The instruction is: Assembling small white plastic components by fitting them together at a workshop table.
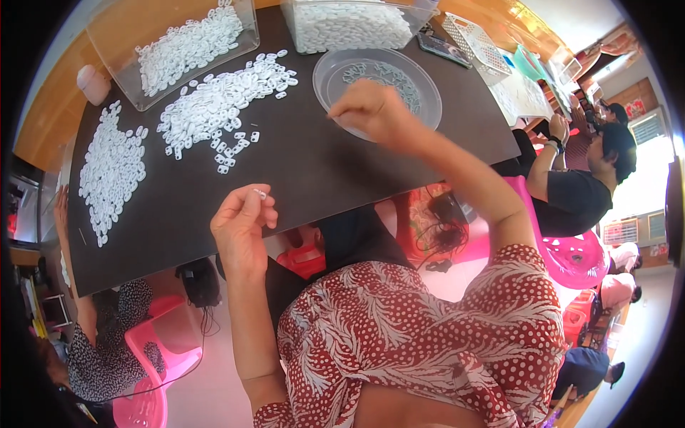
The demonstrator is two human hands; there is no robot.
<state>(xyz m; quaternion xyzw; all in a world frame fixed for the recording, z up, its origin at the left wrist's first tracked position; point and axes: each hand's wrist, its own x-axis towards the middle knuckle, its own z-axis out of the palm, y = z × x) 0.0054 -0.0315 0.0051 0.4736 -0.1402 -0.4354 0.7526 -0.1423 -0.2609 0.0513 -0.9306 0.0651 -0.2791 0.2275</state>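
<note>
My left hand [242,225] is closed in a pinch above the near edge of the dark table, with a small white plastic piece [261,193] at its fingertips. Over the left side of a round grey tray [322,89], my right hand [378,114] is pinched shut. Whatever its fingertips hold, if anything, is too small to make out. Many thin, greyish small parts [396,80] lie in the tray, partly hidden behind that hand. A heap of white plastic pieces [214,103] spreads left of the tray, with several strays [232,151] nearer me.
Another white heap [113,171] lies at the table's left. Two clear bins [250,43] of white pieces stand at the back. A phone [444,50] and white basket [478,46] are at back right. People sit on both sides; pink chairs [168,335] stand by the table.
</note>
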